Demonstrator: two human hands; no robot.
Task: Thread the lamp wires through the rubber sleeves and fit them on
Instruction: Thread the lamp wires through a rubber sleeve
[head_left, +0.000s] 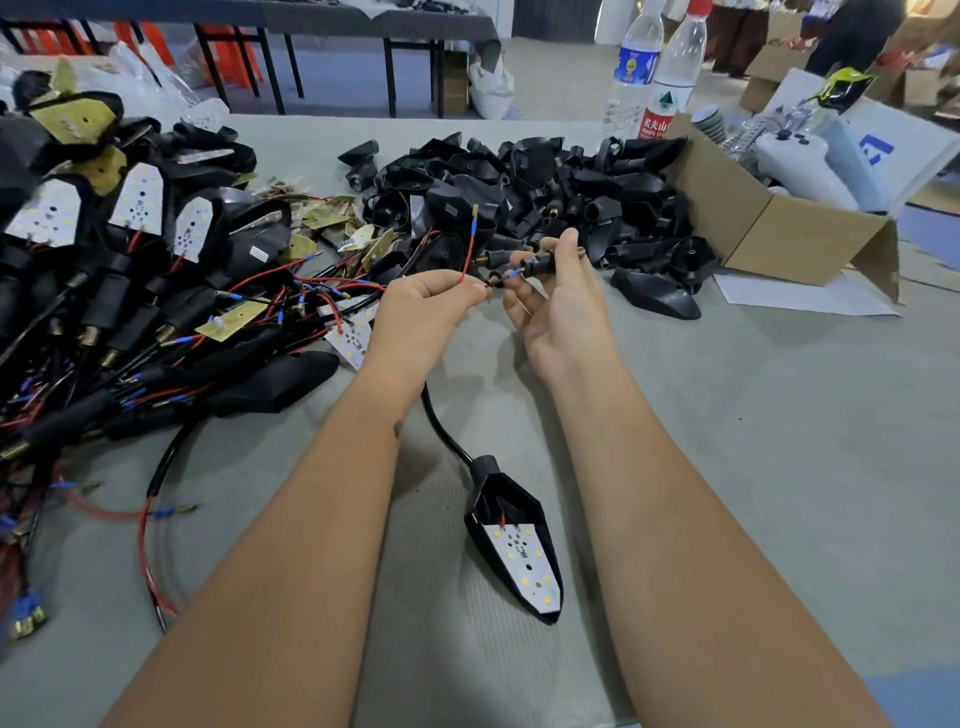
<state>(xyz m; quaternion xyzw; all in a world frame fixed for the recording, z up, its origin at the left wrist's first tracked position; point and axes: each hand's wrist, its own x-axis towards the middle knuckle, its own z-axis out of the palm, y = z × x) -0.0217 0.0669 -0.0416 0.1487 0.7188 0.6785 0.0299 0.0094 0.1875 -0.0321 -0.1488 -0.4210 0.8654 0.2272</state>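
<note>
- Near frame centre, above the tabletop (727, 415), left hand (431, 296) pinches the red wire (469, 254) — fingers curled.
- Right hand (550, 291) grips the black rubber sleeve (540, 264).
- Lower centre, lamp housing (514, 540) lies flat.

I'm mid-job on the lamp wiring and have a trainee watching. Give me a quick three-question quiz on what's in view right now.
1. True or false: the left hand pinches a red wire.
2. Which hand holds the black rubber sleeve? A) left B) right C) neither
3. Fill in: the lamp head lying on the table between the forearms shows its white ____ board facing up.

Key: 1 true. 2 B, the right hand. 3 LED.
</note>
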